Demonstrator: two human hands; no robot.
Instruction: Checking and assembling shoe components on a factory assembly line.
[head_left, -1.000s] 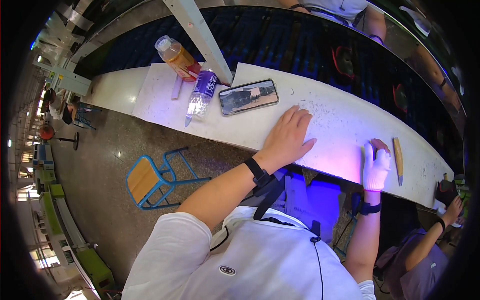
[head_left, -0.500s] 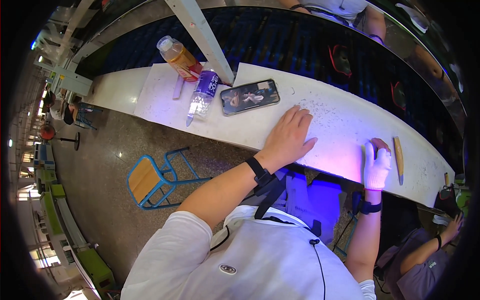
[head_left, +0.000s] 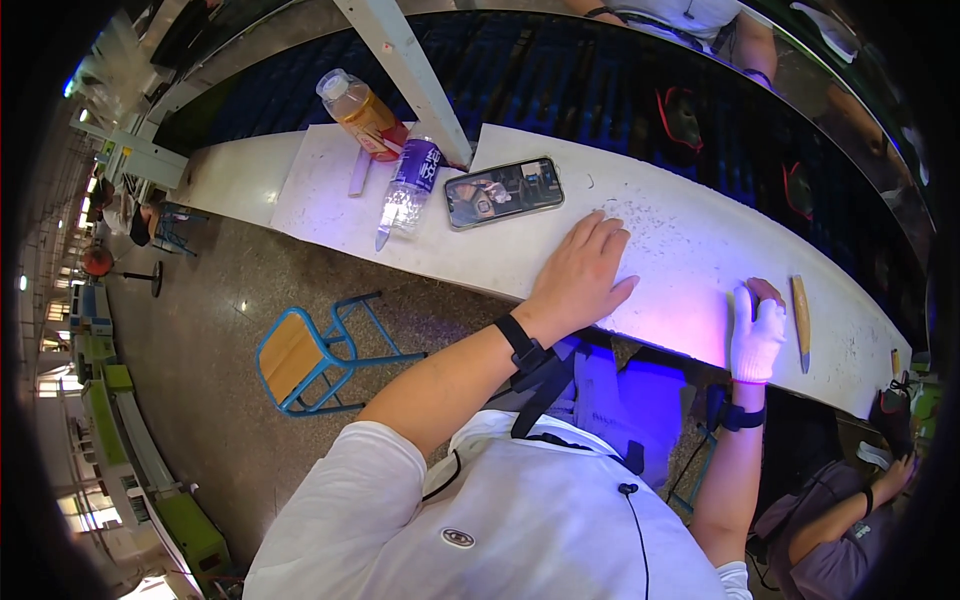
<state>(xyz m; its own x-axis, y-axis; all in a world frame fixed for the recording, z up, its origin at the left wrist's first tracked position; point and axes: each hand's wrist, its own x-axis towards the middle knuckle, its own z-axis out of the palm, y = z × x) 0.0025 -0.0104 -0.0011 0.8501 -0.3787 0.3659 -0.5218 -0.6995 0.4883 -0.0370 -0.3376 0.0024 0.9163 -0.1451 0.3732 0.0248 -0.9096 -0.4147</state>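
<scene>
Bare and palm down, my left hand [head_left: 583, 262] lies on the white worktable [head_left: 680, 240] with its fingers stretched out. Just beyond its wrist side, to the left, a phone [head_left: 504, 193] lies face up with a picture on its screen. My right hand [head_left: 759, 330] rests on the table in a white glove that leaves some fingertips bare. Its fingers bend loosely, apart from the thumb, and nothing shows between them. Close to its right lies a slim wooden-handled knife [head_left: 800, 315], its pointed metal end toward me. Neither hand touches the phone or the knife.
Left of the phone are a clear bottle with a purple label [head_left: 411, 180] and a bottle of amber drink [head_left: 365, 115], by a metal post [head_left: 405, 70]. A dark conveyor [head_left: 560, 80] runs behind the table. A blue-framed stool [head_left: 300, 360] stands left; a co-worker's arm [head_left: 840, 520] shows right.
The picture on the phone screen has changed. At the far right the co-worker's hand has moved lower. My own hands stay in place.
</scene>
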